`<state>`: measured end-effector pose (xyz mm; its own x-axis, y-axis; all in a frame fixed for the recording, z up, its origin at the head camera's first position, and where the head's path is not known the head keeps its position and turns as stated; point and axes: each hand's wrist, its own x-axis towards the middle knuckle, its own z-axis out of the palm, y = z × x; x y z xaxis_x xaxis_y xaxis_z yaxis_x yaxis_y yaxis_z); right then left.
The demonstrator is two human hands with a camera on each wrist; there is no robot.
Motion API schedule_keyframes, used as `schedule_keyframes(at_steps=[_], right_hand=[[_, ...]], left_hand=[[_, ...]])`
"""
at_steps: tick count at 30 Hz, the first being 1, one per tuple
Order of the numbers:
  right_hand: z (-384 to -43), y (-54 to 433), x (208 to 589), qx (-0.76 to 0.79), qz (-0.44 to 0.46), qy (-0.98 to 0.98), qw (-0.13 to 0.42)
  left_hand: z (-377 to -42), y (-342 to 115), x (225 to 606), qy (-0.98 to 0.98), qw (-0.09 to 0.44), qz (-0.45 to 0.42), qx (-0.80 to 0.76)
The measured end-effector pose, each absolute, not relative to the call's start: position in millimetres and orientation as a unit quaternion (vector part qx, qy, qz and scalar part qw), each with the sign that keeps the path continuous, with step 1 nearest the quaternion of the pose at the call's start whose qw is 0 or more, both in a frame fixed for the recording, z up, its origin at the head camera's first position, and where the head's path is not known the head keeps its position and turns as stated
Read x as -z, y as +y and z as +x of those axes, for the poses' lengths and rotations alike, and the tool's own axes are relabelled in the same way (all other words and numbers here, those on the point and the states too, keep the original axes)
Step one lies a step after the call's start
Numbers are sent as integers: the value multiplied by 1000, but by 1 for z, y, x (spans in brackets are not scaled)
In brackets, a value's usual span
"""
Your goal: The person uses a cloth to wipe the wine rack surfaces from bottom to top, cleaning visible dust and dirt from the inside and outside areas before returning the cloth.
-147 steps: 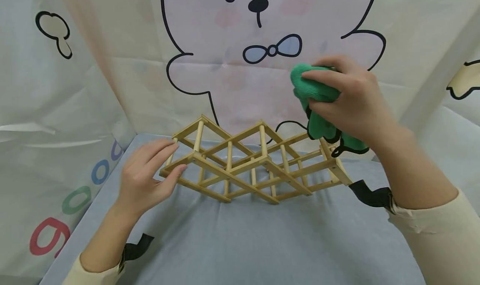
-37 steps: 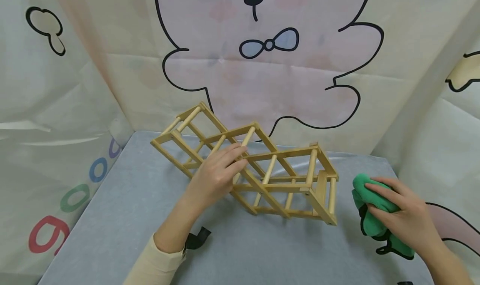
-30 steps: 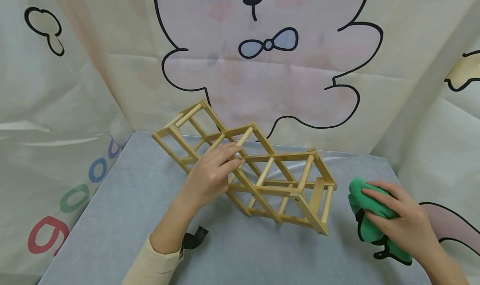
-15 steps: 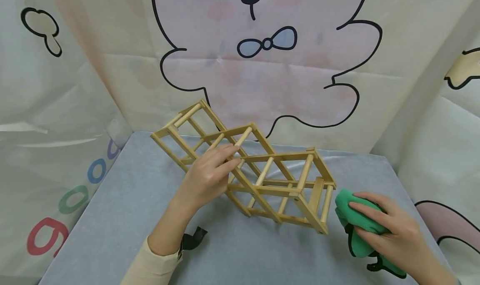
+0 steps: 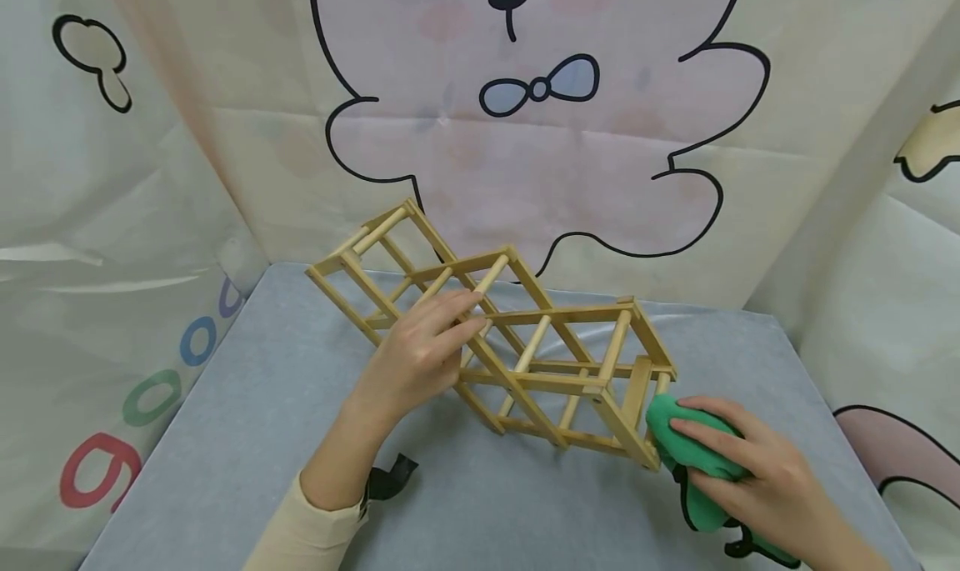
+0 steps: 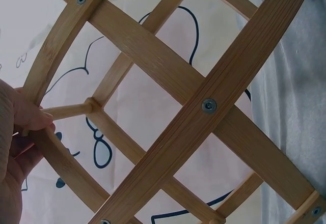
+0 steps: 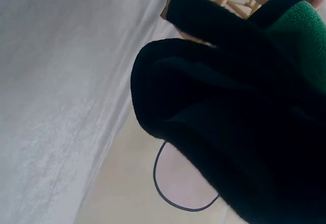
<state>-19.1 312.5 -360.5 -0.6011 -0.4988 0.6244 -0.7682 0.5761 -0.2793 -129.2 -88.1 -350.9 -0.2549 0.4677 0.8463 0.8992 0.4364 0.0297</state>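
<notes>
A wooden lattice rack (image 5: pixel 540 382) of flat slats and round dowels stands slantwise on the table, its right end nearer to me. My left hand (image 5: pixel 420 346) grips it at the middle, with fingertips at a dowel. The left wrist view shows screwed slats (image 6: pixel 168 147) close up and the fingers (image 6: pixel 30 117) around the frame. My right hand (image 5: pixel 765 471) holds a bunched green cloth (image 5: pixel 686 442) with black edging against the rack's right end post. Dark folds of the cloth (image 7: pixel 300 35) fill much of the right wrist view and hide that hand's fingers.
A grey-blue cloth covers the table (image 5: pixel 510 521). Pale printed fabric (image 5: pixel 585 179) hangs close behind the rack and on both sides. A black strap (image 5: pixel 392 477) sticks out from the left wrist.
The green cloth has come down from above the rack's right end, then left onto its end post. My left hand shifted from the left end to the middle, and the rack has turned.
</notes>
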Motion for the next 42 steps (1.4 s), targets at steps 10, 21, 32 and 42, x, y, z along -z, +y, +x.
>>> schedule_keyframes(at_steps=[10,21,32,42], right_hand=[[-46,327,361,-270,344,-868,234],[-65,337,353,-263,323,-884,213],[-79,322,324,-198,282,-919,192],[-100,303,303,-247,307,-887,242]], left_hand=[[-129,-87,352,-745,406,-455,271],[-128,-85,351,-748,409,-451,264],[-127,-84,352,-756,406,-442,260],[-127,-84,353,-763,404,-434,256]])
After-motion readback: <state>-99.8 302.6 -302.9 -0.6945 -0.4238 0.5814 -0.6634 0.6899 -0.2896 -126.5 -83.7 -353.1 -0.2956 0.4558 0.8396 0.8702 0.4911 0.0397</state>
